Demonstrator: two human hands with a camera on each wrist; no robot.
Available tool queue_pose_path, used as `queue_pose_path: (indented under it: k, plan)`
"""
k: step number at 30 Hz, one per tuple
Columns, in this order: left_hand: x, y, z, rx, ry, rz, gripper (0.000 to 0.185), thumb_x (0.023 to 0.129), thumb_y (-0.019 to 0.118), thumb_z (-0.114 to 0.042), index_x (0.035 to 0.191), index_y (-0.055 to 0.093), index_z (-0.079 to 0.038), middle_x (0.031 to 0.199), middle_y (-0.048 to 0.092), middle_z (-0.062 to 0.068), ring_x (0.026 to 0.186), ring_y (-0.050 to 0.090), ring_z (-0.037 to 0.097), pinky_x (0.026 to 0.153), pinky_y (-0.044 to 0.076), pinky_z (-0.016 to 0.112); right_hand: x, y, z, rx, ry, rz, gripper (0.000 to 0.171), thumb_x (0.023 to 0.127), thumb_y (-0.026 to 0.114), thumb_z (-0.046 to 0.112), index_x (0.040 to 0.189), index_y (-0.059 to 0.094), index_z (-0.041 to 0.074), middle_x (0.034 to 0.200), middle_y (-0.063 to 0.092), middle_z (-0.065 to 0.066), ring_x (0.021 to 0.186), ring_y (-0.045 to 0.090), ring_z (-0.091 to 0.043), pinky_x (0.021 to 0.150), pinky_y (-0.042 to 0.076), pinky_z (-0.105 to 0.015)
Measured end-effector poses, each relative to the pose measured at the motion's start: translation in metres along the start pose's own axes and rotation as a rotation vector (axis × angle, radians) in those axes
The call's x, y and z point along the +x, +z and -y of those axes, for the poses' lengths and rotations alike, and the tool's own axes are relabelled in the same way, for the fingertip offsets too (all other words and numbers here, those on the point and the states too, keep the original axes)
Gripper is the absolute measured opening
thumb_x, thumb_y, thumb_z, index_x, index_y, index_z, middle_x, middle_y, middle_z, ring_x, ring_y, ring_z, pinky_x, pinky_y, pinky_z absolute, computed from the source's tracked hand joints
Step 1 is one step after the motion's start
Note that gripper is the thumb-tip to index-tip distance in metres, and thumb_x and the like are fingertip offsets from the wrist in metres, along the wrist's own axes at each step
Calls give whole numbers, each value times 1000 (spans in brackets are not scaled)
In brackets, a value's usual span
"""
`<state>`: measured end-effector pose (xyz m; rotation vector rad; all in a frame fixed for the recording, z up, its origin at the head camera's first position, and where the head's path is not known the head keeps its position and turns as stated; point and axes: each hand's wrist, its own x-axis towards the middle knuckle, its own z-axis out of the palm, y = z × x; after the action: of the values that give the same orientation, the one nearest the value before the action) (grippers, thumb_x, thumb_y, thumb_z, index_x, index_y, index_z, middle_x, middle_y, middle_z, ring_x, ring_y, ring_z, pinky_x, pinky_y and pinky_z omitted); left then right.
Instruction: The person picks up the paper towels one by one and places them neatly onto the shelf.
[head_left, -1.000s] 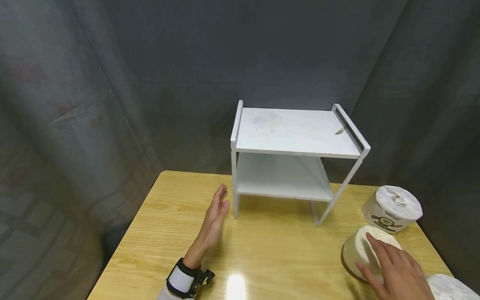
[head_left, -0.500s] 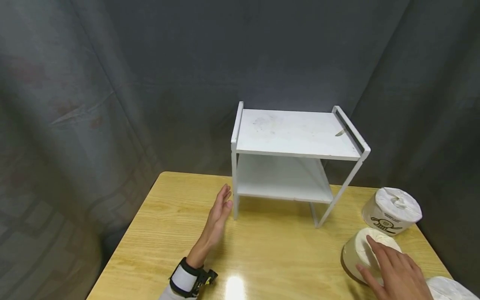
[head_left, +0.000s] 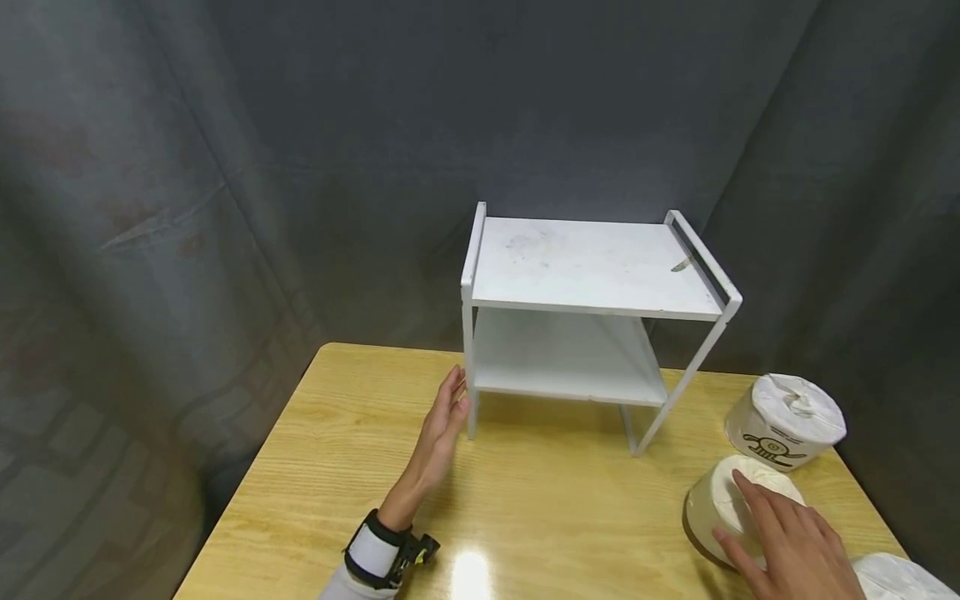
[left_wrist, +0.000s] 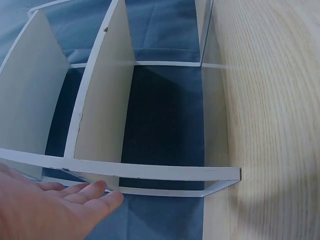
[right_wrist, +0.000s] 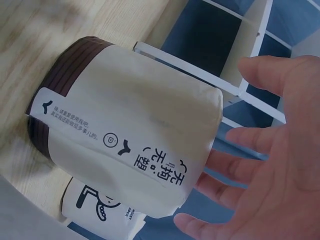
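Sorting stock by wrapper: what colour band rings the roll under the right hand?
Dark brown band on a cream roll; right wrist view.

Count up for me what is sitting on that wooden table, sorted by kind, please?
Wrapped paper rolls: 3, namely the cream roll with a brown band, the white roll with a black drawing, and a white roll cut off at the corner.
White two-tier shelf racks: 1.
Total: 4.

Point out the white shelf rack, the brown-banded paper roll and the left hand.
white shelf rack point(head_left: 592, 267), head view, top shelf surface
brown-banded paper roll point(right_wrist: 125, 125), right wrist view, wrapped side
left hand point(head_left: 442, 425), head view, middle of the hand
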<state>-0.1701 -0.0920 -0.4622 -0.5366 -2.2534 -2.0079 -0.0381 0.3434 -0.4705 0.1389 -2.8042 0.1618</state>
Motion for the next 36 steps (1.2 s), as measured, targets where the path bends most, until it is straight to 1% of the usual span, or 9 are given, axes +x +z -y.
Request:
queue_pose_path:
  k: [6,14,23,27,32,36]
  plan:
    - [2,1,1,-4,4,3,63,114,32,-22,168,10,3,173,20,25,157,27,43,126,24,62,0,1,-1,-4,6,13,81,87,82,52,144,51,3,130,62,-26,114,57,-50,94,42,-69]
    - [4,3,3,-35,2,25,65,115,33,-31,170,9,-4,173,22,20,158,27,40,126,24,62,-1,2,-2,7,32,49,79,90,80,52,143,53,1,130,62,-28,113,58,-53,93,41,-73]
    - [5,4,4,-30,29,37,62,116,31,-32,171,10,-11,173,24,19,158,29,39,124,26,65,-3,5,-4,22,10,14,79,89,81,49,145,50,4,127,62,-27,114,57,-52,95,38,-70]
    - [6,4,5,-28,28,33,62,116,31,-32,171,11,-11,173,25,19,157,30,39,124,26,65,-2,7,-5,15,16,32,80,90,80,50,146,49,3,127,63,-28,114,57,-53,96,38,-71]
    - [6,5,7,-30,26,38,61,116,31,-32,171,11,-12,173,25,18,157,29,39,124,26,66,1,8,-4,-14,34,77,81,91,78,54,146,49,2,127,63,-29,114,58,-53,95,39,-74]
    - [7,5,9,-24,24,35,61,116,31,-32,171,11,-12,173,26,19,157,31,39,123,27,67,2,10,-4,-15,35,74,80,92,77,54,147,49,3,126,64,-28,113,58,-52,94,39,-75]
